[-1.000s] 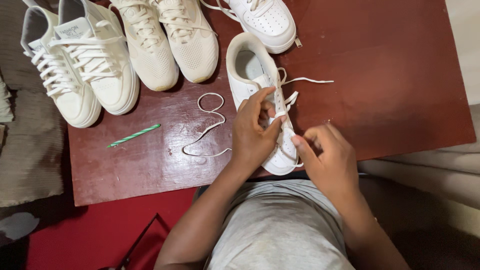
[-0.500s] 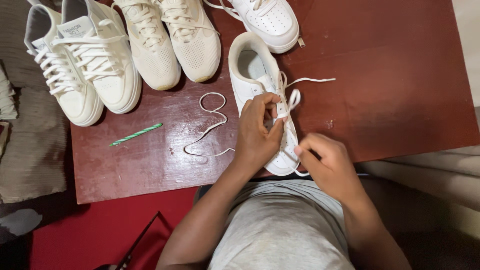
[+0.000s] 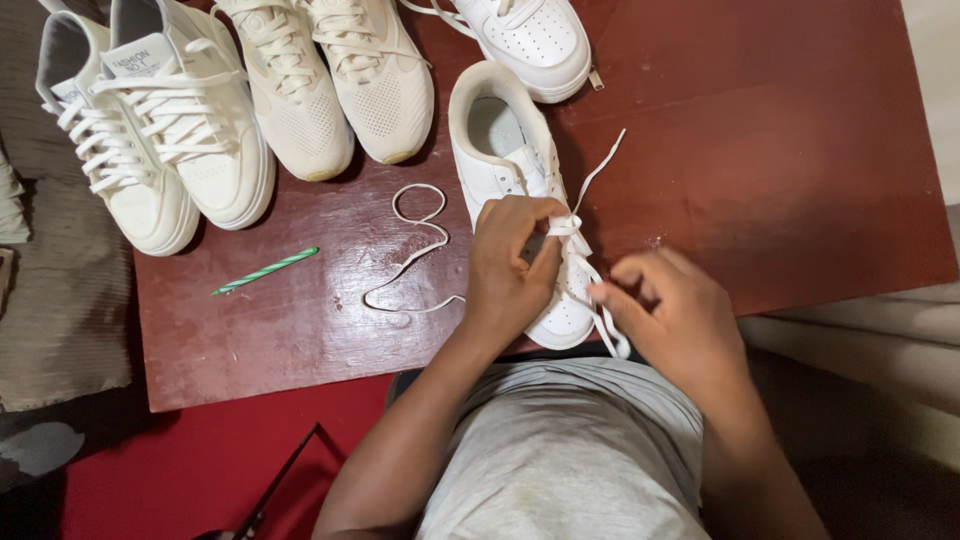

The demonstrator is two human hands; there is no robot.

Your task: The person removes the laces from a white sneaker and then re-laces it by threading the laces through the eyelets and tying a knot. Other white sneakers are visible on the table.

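Note:
A white sneaker (image 3: 500, 150) lies toe toward me on the dark red table (image 3: 780, 150). My left hand (image 3: 508, 268) rests over its front, thumb and fingers pinching the white shoelace (image 3: 570, 228) at the eyelets. My right hand (image 3: 672, 318) sits just right of the toe, fingers closed on a loop of the same lace that runs down past the toe. One free lace end (image 3: 600, 160) trails up and to the right. The other end (image 3: 415, 255) curls loose on the table to the left.
Another white sneaker (image 3: 530, 40) stands at the table's far edge. Two cream sneakers (image 3: 330, 80) and two white laced sneakers (image 3: 150, 140) line the far left. A green striped stick (image 3: 265, 270) lies left of the loose lace. Red floor below, grey cloth at left.
My right hand has drawn a loop of lace down past the toe. The free end on the right swung from lying flat to pointing up. My left hand stays on the eyelets.

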